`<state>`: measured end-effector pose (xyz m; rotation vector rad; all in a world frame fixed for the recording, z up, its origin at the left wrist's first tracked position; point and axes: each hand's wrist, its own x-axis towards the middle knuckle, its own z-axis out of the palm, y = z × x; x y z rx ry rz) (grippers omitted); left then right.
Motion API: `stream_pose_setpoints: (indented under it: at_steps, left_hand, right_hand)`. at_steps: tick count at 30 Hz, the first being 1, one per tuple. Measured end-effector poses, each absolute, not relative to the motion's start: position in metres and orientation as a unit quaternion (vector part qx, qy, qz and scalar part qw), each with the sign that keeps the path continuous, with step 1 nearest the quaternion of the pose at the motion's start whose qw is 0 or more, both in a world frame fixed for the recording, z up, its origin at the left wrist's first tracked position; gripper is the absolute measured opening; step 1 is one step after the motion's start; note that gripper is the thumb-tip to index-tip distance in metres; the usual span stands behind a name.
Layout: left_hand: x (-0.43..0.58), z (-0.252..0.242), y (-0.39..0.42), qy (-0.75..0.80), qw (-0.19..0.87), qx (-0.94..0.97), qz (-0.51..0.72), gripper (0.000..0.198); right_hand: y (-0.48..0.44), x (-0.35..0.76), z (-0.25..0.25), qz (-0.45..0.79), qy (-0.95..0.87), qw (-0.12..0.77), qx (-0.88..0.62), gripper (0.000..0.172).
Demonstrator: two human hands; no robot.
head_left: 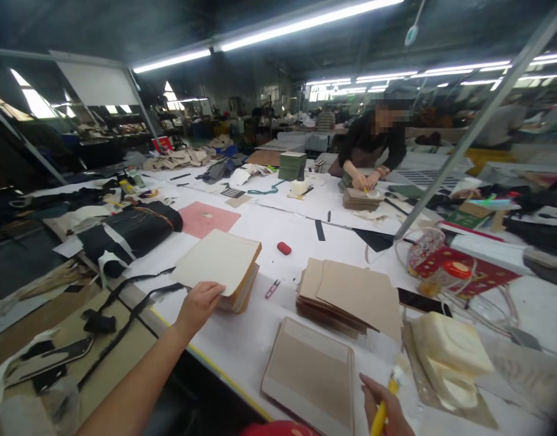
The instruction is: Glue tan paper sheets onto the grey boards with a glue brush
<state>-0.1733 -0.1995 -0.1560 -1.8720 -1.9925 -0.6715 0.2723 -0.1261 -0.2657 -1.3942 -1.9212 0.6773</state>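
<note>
My left hand (204, 301) is at the near edge of a stack of cream boards (221, 257), its fingers bent together over the top board and the thumb hidden. At the lower right, my right hand (383, 402) is closed around a yellow-handled brush (393, 384) with pale, glue-like stuff on its tip. Left of that hand lies a brown panel (308, 372) with a paler strip along its far side. Behind the panel is a pile of tan sheets (351, 290). A whitish, glue-crusted container (448, 348) stands to the right of the brush.
Pink-handled thread snips (273, 289) and a small red object (284, 248) lie between the stacks. A black wrapped bundle (133, 233) and a pink sheet (208, 217) are at left. A metal post (478, 130) rises at right. Across the table a co-worker (373, 142) handles a brown stack.
</note>
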Motion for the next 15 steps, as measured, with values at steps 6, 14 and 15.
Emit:
stream_pose_setpoints:
  at_steps: [6, 14, 15]
  left_hand:
    - [-0.067, -0.182, -0.211, -0.52, 0.127, -0.811, -0.236, 0.038]
    - [0.074, -0.3, -0.192, -0.362, -0.068, -0.926, -0.083, 0.019]
    - [0.079, -0.305, -0.189, -0.371, -0.085, -0.923, -0.062, 0.017]
  right_hand:
    - [-0.148, 0.22, -0.233, 0.438, -0.681, 0.354, -0.468, 0.018]
    - [-0.158, 0.246, -0.309, 0.382, -0.642, 0.303, -0.592, 0.015]
    - [-0.158, 0.253, -0.318, 0.37, -0.646, 0.304, -0.595, 0.014]
